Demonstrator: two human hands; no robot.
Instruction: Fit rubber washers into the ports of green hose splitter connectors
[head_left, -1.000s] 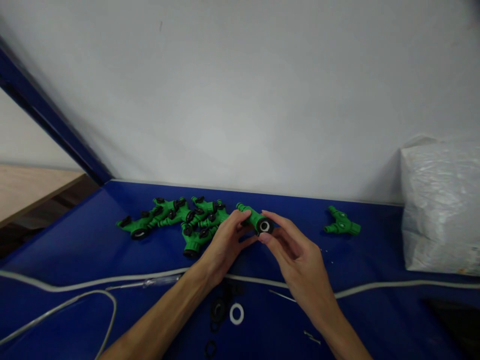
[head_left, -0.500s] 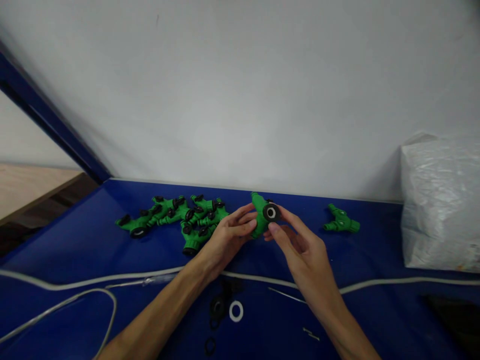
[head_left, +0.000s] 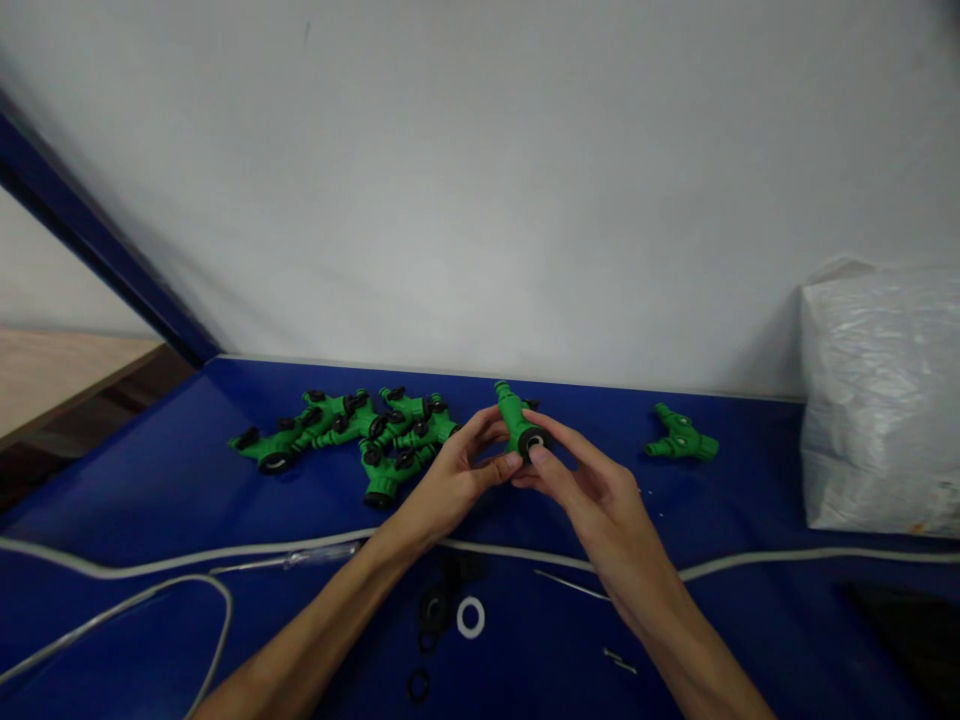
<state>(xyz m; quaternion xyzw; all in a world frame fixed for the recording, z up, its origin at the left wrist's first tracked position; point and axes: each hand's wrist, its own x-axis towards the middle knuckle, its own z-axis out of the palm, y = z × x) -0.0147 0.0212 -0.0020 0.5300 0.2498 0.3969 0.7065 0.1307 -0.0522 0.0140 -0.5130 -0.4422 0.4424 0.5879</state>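
Observation:
Both my hands hold one green Y-shaped hose connector (head_left: 513, 412) above the blue table. Its black collar, with a pale ring inside, faces toward me. My left hand (head_left: 469, 468) grips the connector's left side, thumb near the collar. My right hand (head_left: 581, 468) has its fingers round the right side and its thumb pressed at the collar's opening. Part of the connector's right branch is hidden behind my right fingers. To the left lies a group of similar green connectors (head_left: 384, 472) with black valve levers. Off to the right is a single green connector (head_left: 684, 440) without black parts.
A white washer (head_left: 471, 617) and black rings (head_left: 418, 685) lie nearer me, with small screws (head_left: 619, 660) to their right. A screwdriver (head_left: 322, 555) lies beside the white cable (head_left: 517, 556) crossing the table. A wrapped plastic package (head_left: 881, 400) stands at right, against the wall.
The connector has been tilted and turned in my hands, so its collar now points lower. My right thumb has moved onto the collar's opening.

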